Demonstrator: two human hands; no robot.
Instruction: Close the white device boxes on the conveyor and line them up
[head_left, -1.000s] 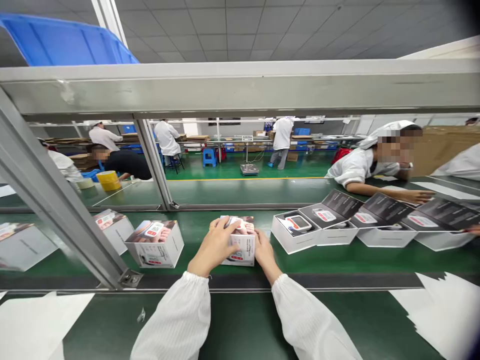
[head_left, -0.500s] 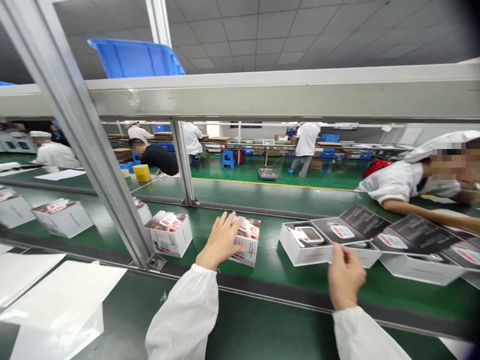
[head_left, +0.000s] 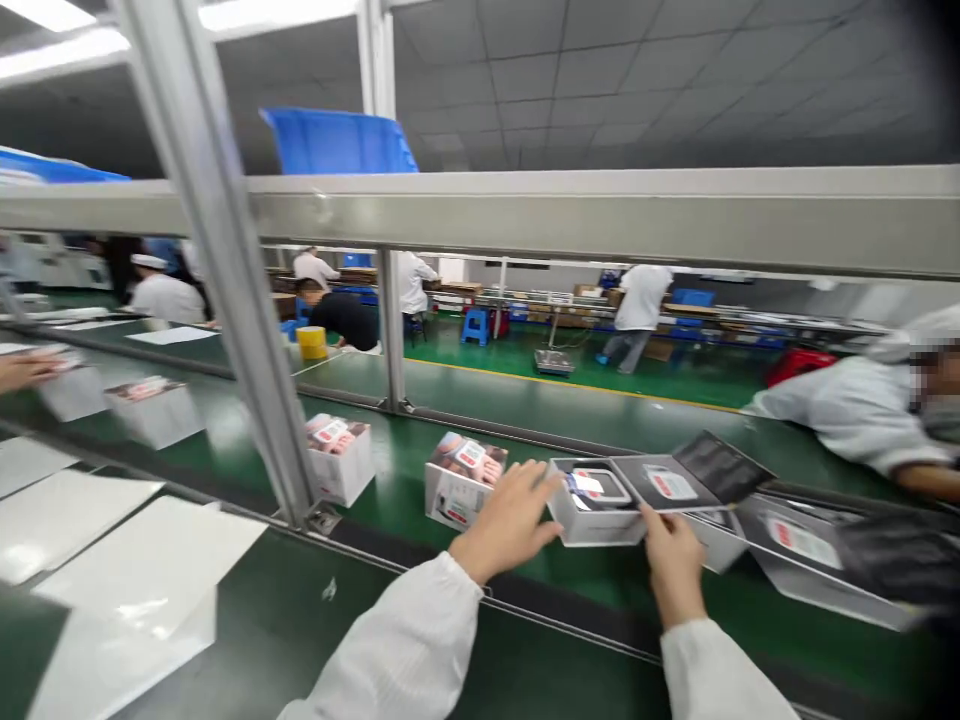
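As we look forward across the line, our left hand (head_left: pixel 510 522) lies open with its fingers spread, their tips (head_left: pixel 553 482) at the left side of an open white cardboard box (head_left: pixel 592 530) that holds a white digital monitor with a small screen (head_left: pixel 604 487). Our right hand (head_left: pixel 675 572) forms a narrower grip at 5 o'clock from that box, its fingertips (head_left: pixel 651 518) at the near edge of a dark printed box lid (head_left: pixel 667 484); we cannot tell whether they pinch it.

A closed white photo-printed carton (head_left: pixel 459 485) stands at 10 o'clock from our left hand, and more boxes (head_left: pixel 795 560) lie at 3 o'clock on the green conveyor counter (head_left: pixel 525 420). A co-worker in a white coat (head_left: pixel 847 410) leans over the line at 2 o'clock. Far off at 10 o'clock stands a yellow tape roll (head_left: pixel 311 342), and a blue plastic crate (head_left: pixel 337 142) sits above the grey aluminium frame (head_left: pixel 600 205).
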